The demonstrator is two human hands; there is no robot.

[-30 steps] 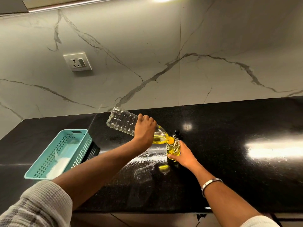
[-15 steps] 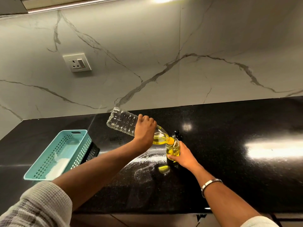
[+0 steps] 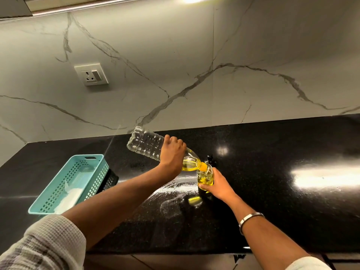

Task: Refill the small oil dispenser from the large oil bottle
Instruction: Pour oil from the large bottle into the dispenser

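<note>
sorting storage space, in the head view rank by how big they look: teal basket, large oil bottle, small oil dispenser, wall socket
1. teal basket
2. large oil bottle
3. wall socket, unsure: farther away
4. small oil dispenser, partly covered by the right hand

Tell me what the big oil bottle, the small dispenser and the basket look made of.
Large oil bottle: clear ribbed plastic, probably PET. Small oil dispenser: clear and glossy, likely glass; unsure. Basket: matte teal moulded plastic with grid holes.

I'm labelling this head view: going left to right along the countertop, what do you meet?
Teal basket → large oil bottle → left hand → small oil dispenser → right hand.
</note>
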